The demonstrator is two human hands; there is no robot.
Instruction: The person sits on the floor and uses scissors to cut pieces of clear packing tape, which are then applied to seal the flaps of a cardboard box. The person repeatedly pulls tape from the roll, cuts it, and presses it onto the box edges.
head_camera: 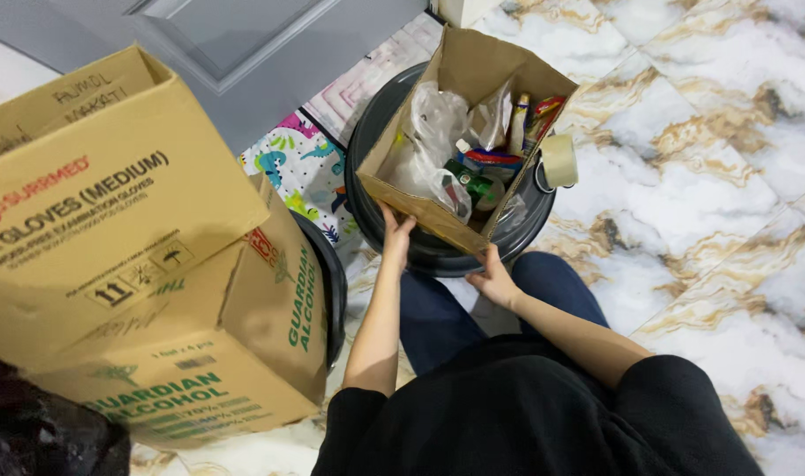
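From the head view we see our left hand (395,236) and right hand (493,280) both gripping the near edge of an open cardboard box (473,66). Fingers of each hand are closed around that edge, and the box rises away beyond the fingertips, resting on a dark round bin (367,132). Plastic bags (433,119) and bottles (473,181) fill the box just past our fingers; a tape roll (559,160) hangs at its right side.

Stacked cardboard cartons (147,264) crowd the left; marble floor (711,176) lies open on the right.
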